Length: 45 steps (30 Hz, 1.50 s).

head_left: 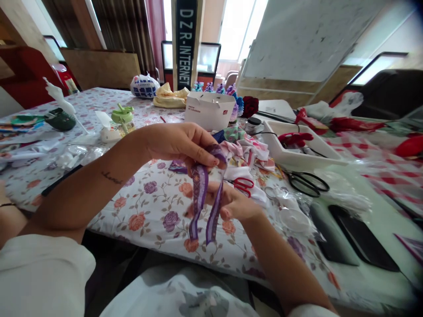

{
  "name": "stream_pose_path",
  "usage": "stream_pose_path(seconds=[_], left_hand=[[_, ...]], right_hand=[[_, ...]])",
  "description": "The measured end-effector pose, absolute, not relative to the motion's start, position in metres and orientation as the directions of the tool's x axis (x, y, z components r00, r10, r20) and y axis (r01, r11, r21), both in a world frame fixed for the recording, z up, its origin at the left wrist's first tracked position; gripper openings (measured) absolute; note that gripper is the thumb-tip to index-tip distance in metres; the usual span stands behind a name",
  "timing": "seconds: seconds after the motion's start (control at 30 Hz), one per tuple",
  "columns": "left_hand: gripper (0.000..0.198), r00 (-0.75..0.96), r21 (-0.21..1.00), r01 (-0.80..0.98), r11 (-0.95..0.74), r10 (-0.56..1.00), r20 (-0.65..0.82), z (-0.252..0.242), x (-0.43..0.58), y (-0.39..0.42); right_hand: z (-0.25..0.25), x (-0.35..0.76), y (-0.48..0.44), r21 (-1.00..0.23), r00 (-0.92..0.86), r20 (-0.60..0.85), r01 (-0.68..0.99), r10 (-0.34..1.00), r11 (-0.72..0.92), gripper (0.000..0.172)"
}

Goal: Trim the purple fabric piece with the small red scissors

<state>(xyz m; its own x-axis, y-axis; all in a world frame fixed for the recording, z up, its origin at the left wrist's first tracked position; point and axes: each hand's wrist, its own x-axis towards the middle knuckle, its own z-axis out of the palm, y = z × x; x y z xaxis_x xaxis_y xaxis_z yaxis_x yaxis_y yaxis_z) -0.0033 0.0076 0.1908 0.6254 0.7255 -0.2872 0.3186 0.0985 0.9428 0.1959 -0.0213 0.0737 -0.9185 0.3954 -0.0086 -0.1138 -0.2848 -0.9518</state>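
Observation:
My left hand (185, 143) is closed on a purple patterned ribbon (199, 189), pinching it between thumb and fingers above the table. The ribbon is folded over at the top, and its two tails hang down side by side. My right hand (238, 204) is just below, its fingers stretched out behind the tails and its thumb apart to the right. One tail crosses in front of those fingers; no grip on it shows. Red-handled scissors (243, 185) lie on white cloth behind my right hand. Pink and white fabric pieces (246, 149) are bunched beyond them.
A flowered tablecloth (150, 211) covers the table. To the right are black-handled scissors (307, 182), a white tray (280, 154), plastic-wrapped white rolls (294, 215) and a black phone-like slab (363, 237). A white box (209, 110) stands ahead. Another person's arm (9, 220) shows at far left.

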Motion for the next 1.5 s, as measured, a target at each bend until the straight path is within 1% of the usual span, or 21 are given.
stream_pose_path(seconds=[0.07, 0.1, 0.13, 0.2, 0.23, 0.33, 0.47, 0.6, 0.73, 0.83, 0.97, 1.03, 1.1, 1.17, 1.2, 1.23, 1.27, 1.33, 1.4, 1.47, 1.5], left_hand=[[0.017, 0.626, 0.941, 0.314, 0.127, 0.717, -0.306, 0.167, -0.016, 0.017], [0.02, 0.616, 0.937, 0.323, 0.134, 0.722, -0.315, 0.15, -0.025, 0.023], [0.023, 0.595, 0.926, 0.348, 0.149, 0.728, -0.341, 0.131, -0.033, 0.029], [0.026, 0.535, 0.883, 0.43, 0.187, 0.735, -0.416, 0.091, -0.05, 0.042], [0.025, 0.519, 0.866, 0.457, 0.203, 0.73, -0.445, 0.072, -0.058, 0.047], [0.022, 0.488, 0.831, 0.502, 0.239, 0.714, -0.501, 0.029, -0.077, 0.057], [0.028, 0.451, 0.825, 0.494, 0.274, 0.73, -0.513, 0.009, -0.092, 0.062], [0.033, 0.41, 0.81, 0.505, 0.299, 0.742, -0.53, 0.009, -0.099, 0.064], [0.033, 0.372, 0.785, 0.537, 0.308, 0.749, -0.549, 0.011, -0.103, 0.067], [0.032, 0.354, 0.764, 0.572, 0.298, 0.75, -0.558, 0.012, -0.103, 0.072], [0.032, 0.328, 0.723, 0.635, 0.273, 0.751, -0.573, 0.01, -0.099, 0.076], [0.032, 0.307, 0.697, 0.67, 0.254, 0.76, -0.572, 0.01, -0.098, 0.077], [0.032, 0.276, 0.665, 0.713, 0.222, 0.783, -0.557, 0.012, -0.1, 0.078], [0.034, 0.226, 0.626, 0.759, 0.177, 0.83, -0.509, 0.02, -0.105, 0.08], [0.035, 0.196, 0.608, 0.78, 0.149, 0.864, -0.464, 0.025, -0.108, 0.082], [0.036, 0.159, 0.59, 0.798, 0.123, 0.901, -0.403, 0.03, -0.11, 0.084], [0.037, 0.121, 0.577, 0.811, 0.097, 0.937, -0.327, 0.035, -0.112, 0.087], [0.033, 0.056, 0.566, 0.823, 0.053, 0.983, -0.173, 0.041, -0.108, 0.093], [0.031, 0.017, 0.577, 0.817, 0.022, 0.998, -0.062, 0.038, -0.097, 0.099], [0.041, 0.0, 0.598, 0.801, 0.024, 0.999, -0.04, 0.027, -0.082, 0.106], [0.044, -0.004, 0.612, 0.79, 0.037, 0.999, -0.054, 0.02, -0.074, 0.108]], right_hand=[[0.057, 0.202, -0.027, -0.923, -0.939, -0.06, -0.077, 0.338, -0.378, 0.063], [0.047, 0.204, -0.029, -0.911, -0.929, -0.071, -0.088, 0.364, -0.403, 0.059], [0.037, 0.205, -0.03, -0.895, -0.914, -0.114, -0.075, 0.389, -0.439, 0.054], [0.017, 0.205, -0.031, -0.845, -0.869, -0.274, 0.013, 0.412, -0.534, 0.041], [0.009, 0.204, -0.031, -0.827, -0.853, -0.315, 0.032, 0.416, -0.561, 0.036], [-0.006, 0.196, -0.03, -0.794, -0.827, -0.374, 0.051, 0.42, -0.605, 0.03], [-0.011, 0.187, -0.026, -0.789, -0.796, -0.395, 0.039, 0.459, -0.613, 0.033], [-0.01, 0.183, -0.026, -0.789, -0.77, -0.417, 0.043, 0.482, -0.613, 0.037], [-0.006, 0.182, -0.029, -0.787, -0.766, -0.43, 0.059, 0.477, -0.614, 0.046], [-0.002, 0.184, -0.03, -0.794, -0.758, -0.451, 0.1, 0.471, -0.6, 0.054], [-0.002, 0.191, -0.03, -0.798, -0.708, -0.522, 0.209, 0.475, -0.565, 0.061], [-0.003, 0.199, -0.03, -0.807, -0.684, -0.543, 0.262, 0.488, -0.53, 0.061], [-0.003, 0.212, -0.03, -0.822, -0.651, -0.556, 0.335, 0.517, -0.461, 0.057], [0.0, 0.229, -0.028, -0.825, -0.596, -0.561, 0.456, 0.574, -0.332, 0.045], [0.003, 0.238, -0.027, -0.811, -0.551, -0.544, 0.539, 0.632, -0.228, 0.038], [0.006, 0.246, -0.025, -0.786, -0.499, -0.479, 0.611, 0.722, -0.099, 0.032], [0.01, 0.253, -0.022, -0.775, -0.463, -0.421, 0.63, 0.78, -0.044, 0.027], [0.017, 0.259, -0.015, -0.771, -0.428, -0.328, 0.636, 0.842, 0.023, 0.02], [0.021, 0.253, -0.002, -0.783, -0.432, -0.259, 0.617, 0.864, 0.074, 0.019], [0.021, 0.237, 0.015, -0.785, -0.421, -0.167, 0.604, 0.891, 0.138, 0.021], [0.02, 0.227, 0.025, -0.777, -0.398, -0.109, 0.605, 0.911, 0.171, 0.018]])
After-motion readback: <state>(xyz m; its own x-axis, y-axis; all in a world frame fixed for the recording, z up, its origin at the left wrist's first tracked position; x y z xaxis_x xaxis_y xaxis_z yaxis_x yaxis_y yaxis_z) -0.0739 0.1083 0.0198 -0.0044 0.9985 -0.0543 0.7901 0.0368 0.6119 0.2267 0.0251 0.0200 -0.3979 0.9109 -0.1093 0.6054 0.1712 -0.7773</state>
